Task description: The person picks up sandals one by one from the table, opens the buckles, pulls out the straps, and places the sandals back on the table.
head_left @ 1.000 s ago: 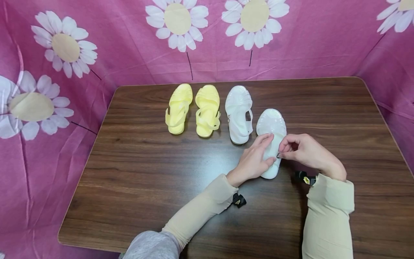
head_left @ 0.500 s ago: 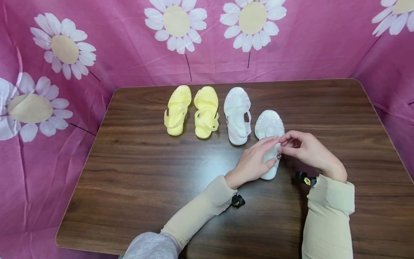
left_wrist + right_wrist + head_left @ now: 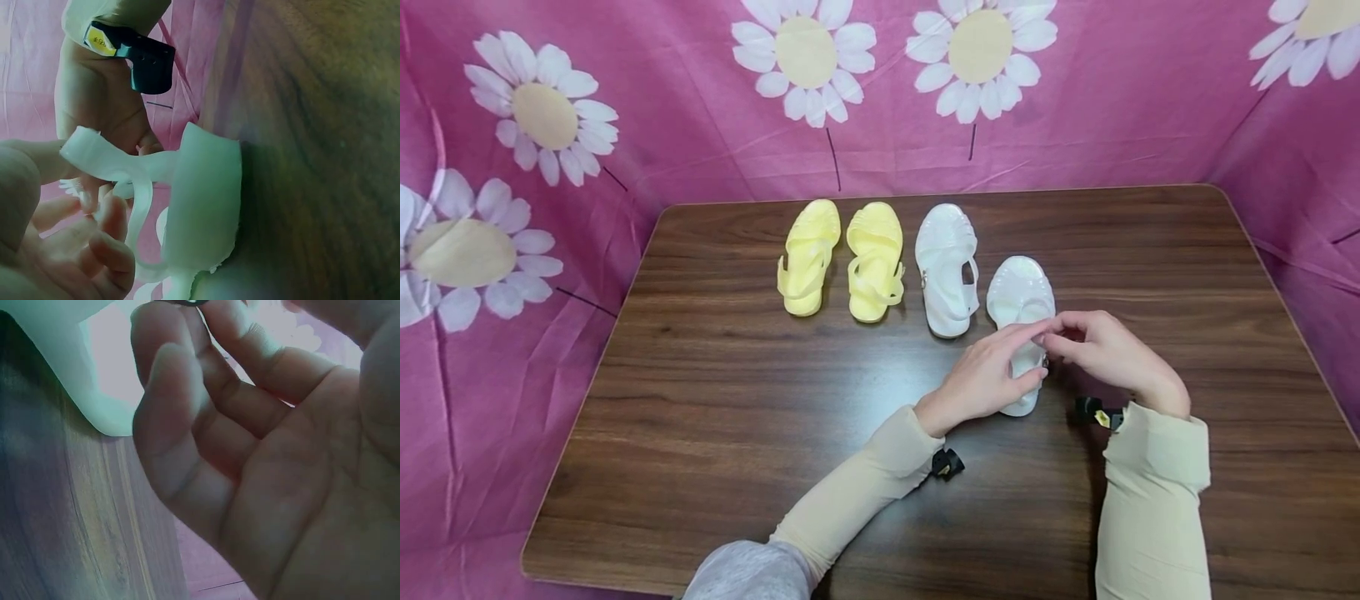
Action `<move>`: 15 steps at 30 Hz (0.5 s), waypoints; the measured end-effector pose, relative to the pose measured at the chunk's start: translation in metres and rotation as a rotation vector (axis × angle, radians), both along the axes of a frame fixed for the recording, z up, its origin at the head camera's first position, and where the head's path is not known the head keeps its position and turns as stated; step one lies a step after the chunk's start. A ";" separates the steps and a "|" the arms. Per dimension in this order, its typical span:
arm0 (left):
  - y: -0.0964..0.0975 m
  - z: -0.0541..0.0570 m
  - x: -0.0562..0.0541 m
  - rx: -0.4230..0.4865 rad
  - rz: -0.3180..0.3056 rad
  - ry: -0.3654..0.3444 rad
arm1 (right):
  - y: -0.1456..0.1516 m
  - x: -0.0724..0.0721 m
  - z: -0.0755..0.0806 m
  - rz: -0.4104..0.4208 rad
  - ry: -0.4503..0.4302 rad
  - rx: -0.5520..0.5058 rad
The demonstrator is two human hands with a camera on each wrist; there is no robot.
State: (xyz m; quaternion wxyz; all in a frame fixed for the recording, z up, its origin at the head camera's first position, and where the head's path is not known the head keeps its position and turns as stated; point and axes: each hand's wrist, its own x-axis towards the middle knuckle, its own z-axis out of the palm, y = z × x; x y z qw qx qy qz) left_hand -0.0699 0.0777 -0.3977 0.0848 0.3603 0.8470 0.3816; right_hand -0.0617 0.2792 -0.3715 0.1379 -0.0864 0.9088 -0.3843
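Note:
A white jelly sandal (image 3: 1019,287) lies toe away on the table between my hands. Reaching over it from the left, my left hand (image 3: 981,379) has its fingers across the middle of the shoe, with the thumb by the ankle strap (image 3: 103,153). My right hand (image 3: 1099,348) comes from the right, and its bent thumb and index finger pinch at the strap. Both hands' fingertips meet there. The small metal buckle (image 3: 1047,364) shows just below them on the shoe's right side. What exactly each fingertip holds is mostly hidden.
The other white sandal (image 3: 946,237) stands to the left with its strap looped. Farther left are two yellow sandals (image 3: 875,242), also toes away. The brown wooden table (image 3: 737,433) backs onto a pink cloth (image 3: 895,158) printed with daisies.
My left fingers have lifted from the shoe's insole to meet the right fingertips. The right hand has shifted slightly from beside the buckle to the strap above it. The other sandals stay put.

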 end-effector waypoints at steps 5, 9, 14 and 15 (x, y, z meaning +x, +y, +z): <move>-0.001 0.002 -0.002 -0.013 0.048 -0.004 | 0.001 -0.001 -0.001 -0.034 -0.031 0.029; -0.003 0.003 -0.001 -0.041 0.143 -0.013 | 0.003 -0.002 -0.002 -0.059 -0.084 0.066; -0.006 0.002 -0.002 -0.120 0.219 -0.124 | 0.005 -0.001 -0.001 -0.058 -0.157 0.078; -0.006 0.002 -0.002 -0.140 0.220 -0.150 | 0.005 -0.001 -0.001 -0.057 -0.167 0.079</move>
